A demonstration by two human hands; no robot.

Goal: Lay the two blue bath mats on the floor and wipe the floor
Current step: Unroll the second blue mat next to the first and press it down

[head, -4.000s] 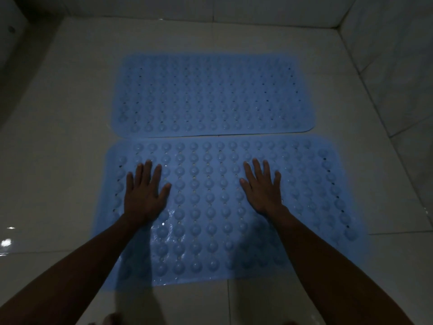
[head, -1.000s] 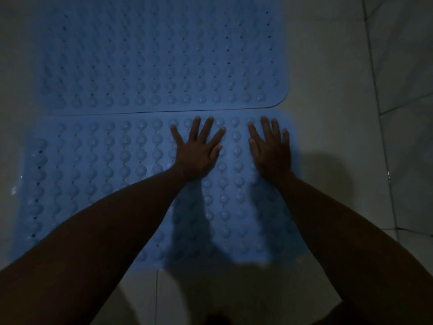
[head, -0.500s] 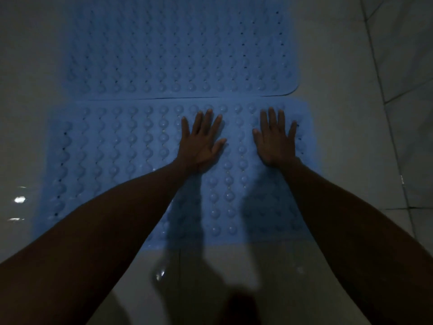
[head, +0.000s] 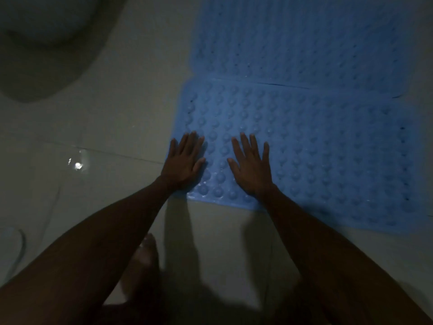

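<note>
Now both hands lie flat, fingers spread and clasping nothing, on the left end of the near blue bath mat [head: 316, 148] — the left hand [head: 185, 161] at its left edge, the right hand [head: 250, 164] just beside it. Beyond it the far blue bath mat [head: 304, 38] lies on the pale tiled floor [head: 117, 113], the long edges of the two touching — a bare foot [head: 145, 254] shows between the forearms, and a dim rounded white shape [head: 46, 43] sits at upper left.
</note>
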